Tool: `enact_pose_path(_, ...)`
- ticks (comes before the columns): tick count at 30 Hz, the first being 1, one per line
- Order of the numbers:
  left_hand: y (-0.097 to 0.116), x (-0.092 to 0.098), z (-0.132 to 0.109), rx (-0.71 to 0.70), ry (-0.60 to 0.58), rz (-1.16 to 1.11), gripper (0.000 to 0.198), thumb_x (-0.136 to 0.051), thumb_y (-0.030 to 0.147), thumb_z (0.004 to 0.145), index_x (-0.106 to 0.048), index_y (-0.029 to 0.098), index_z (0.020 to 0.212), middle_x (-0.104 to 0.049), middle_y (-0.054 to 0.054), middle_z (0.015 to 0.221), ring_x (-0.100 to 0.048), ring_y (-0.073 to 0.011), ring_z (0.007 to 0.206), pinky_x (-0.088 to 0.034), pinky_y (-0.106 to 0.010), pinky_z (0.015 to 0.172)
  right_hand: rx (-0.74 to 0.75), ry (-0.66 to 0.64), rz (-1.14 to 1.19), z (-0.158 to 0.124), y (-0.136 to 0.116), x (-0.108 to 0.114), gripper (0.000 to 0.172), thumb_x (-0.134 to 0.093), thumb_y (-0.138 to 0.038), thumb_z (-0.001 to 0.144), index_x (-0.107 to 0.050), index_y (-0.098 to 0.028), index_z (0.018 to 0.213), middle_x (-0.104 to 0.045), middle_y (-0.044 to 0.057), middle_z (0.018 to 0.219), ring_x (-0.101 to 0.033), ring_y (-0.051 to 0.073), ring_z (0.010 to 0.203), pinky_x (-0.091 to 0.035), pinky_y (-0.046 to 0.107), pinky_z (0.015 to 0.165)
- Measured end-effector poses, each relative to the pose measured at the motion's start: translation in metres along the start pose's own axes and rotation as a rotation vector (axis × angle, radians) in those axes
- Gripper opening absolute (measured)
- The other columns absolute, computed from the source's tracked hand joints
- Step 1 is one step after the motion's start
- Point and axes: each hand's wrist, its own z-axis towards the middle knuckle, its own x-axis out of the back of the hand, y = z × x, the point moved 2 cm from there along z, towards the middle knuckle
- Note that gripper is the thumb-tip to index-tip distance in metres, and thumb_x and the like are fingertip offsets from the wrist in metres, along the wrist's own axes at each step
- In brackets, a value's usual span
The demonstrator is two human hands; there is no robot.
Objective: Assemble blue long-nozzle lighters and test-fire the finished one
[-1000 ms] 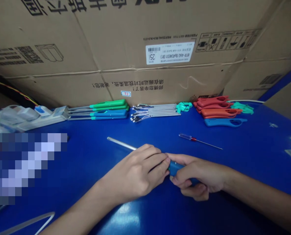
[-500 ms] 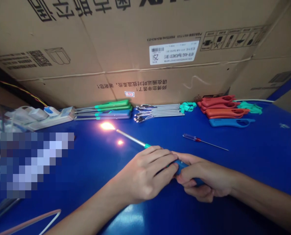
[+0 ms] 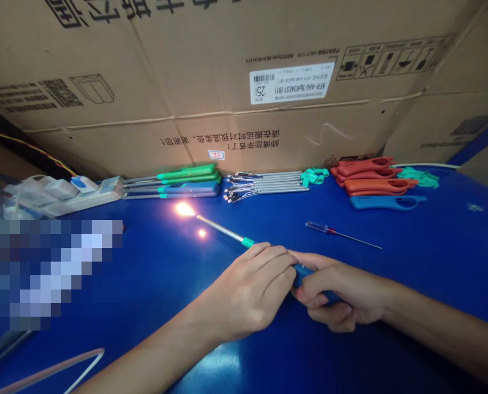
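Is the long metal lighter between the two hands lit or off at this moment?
Lit: a bright yellow flame burns at the tip of the slim metal tube on the blue plastic lighter.

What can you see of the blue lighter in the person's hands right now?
The blue long-nosed lighter is lit: a small yellow-orange flame burns at the tip of its slim metal tube, which joins the plastic-looking body at a teal collar. The tube points forward and left, with a glowing reflection on the blue table below. The left hand and right hand grip the body, hiding most of it.
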Motion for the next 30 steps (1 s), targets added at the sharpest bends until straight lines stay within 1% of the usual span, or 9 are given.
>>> enact_pose_path(3, -0.0011, -0.0008, -0.0011, 0.008, -0.007, -0.009, 0.011, -0.053, 0.007, 0.092, -0.062, 0.003, 0.096, -0.070, -0.017, 0.101, -0.065, -0.0273, 0.101, -0.056, -0.044, 0.089, -0.004, -0.015, -0.003, 0.0018, -0.0003, 0.0008, 0.075, -0.053, -0.015, 0.067, -0.027, -0.027, 0.136, -0.039, -0.013, 0.050, -0.020, 0.004, 0.033, -0.021, 0.009, 0.030)
enact_pose_path(6, -0.0022, -0.0027, -0.0016, 0.032, 0.009, -0.039, 0.010, -0.052, 0.007, 0.093, -0.061, 0.005, 0.095, -0.070, -0.016, 0.101, -0.065, -0.0253, 0.100, -0.057, -0.043, 0.090, -0.001, -0.023, 0.002, 0.0025, -0.0010, 0.0014, 0.071, -0.051, -0.014, 0.068, -0.028, -0.029, 0.134, -0.039, -0.013, 0.051, -0.020, 0.004, 0.033, -0.020, 0.009, 0.030)
enact_pose_path(12, -0.0027, -0.0061, -0.0026, 0.040, 0.025, -0.075, 0.010, -0.052, 0.006, 0.092, -0.060, 0.005, 0.097, -0.069, -0.017, 0.100, -0.064, -0.0255, 0.102, -0.059, -0.042, 0.089, -0.009, -0.055, 0.009, 0.0013, -0.0011, 0.0020, 0.070, -0.052, -0.013, 0.070, -0.027, -0.029, 0.133, -0.039, -0.013, 0.051, -0.019, 0.004, 0.034, -0.021, 0.008, 0.029)
enact_pose_path(18, -0.0034, -0.0033, 0.0003, 0.054, -0.005, -0.080, 0.009, -0.053, 0.004, 0.090, -0.061, 0.005, 0.093, -0.069, -0.017, 0.097, -0.065, -0.0252, 0.100, -0.059, -0.041, 0.089, 0.019, -0.058, 0.038, 0.0008, -0.0017, 0.0041, 0.068, -0.053, -0.012, 0.072, -0.029, -0.031, 0.133, -0.039, -0.013, 0.054, -0.019, 0.004, 0.035, -0.020, 0.008, 0.030)
enact_pose_path(21, -0.0028, -0.0017, 0.0012, 0.070, 0.001, -0.062, 0.010, -0.052, 0.005, 0.090, -0.061, 0.007, 0.093, -0.070, -0.017, 0.098, -0.066, -0.0246, 0.099, -0.060, -0.040, 0.088, 0.022, -0.083, 0.039, 0.0006, -0.0018, 0.0045, 0.067, -0.054, -0.012, 0.072, -0.031, -0.032, 0.132, -0.039, -0.012, 0.054, -0.019, 0.004, 0.035, -0.020, 0.008, 0.030)
enact_pose_path(27, -0.0033, -0.0001, 0.0016, 0.064, 0.024, -0.066, 0.010, -0.052, 0.006, 0.091, -0.061, 0.008, 0.093, -0.071, -0.016, 0.098, -0.067, -0.0242, 0.096, -0.060, -0.041, 0.086, 0.021, -0.073, 0.029, -0.0006, -0.0034, 0.0026, 0.071, -0.056, -0.015, 0.071, -0.030, -0.032, 0.134, -0.039, -0.013, 0.054, -0.021, 0.003, 0.033, -0.020, 0.008, 0.031)
enact_pose_path(30, -0.0055, 0.0016, 0.0018, 0.053, 0.033, -0.081, 0.009, -0.055, 0.005, 0.089, -0.061, 0.007, 0.095, -0.071, -0.016, 0.101, -0.067, -0.0246, 0.099, -0.059, -0.042, 0.087, 0.022, -0.080, 0.032, -0.0009, -0.0045, 0.0019, 0.066, -0.055, -0.015, 0.071, -0.034, -0.032, 0.131, -0.038, -0.013, 0.053, -0.020, 0.003, 0.033, -0.020, 0.008, 0.031)
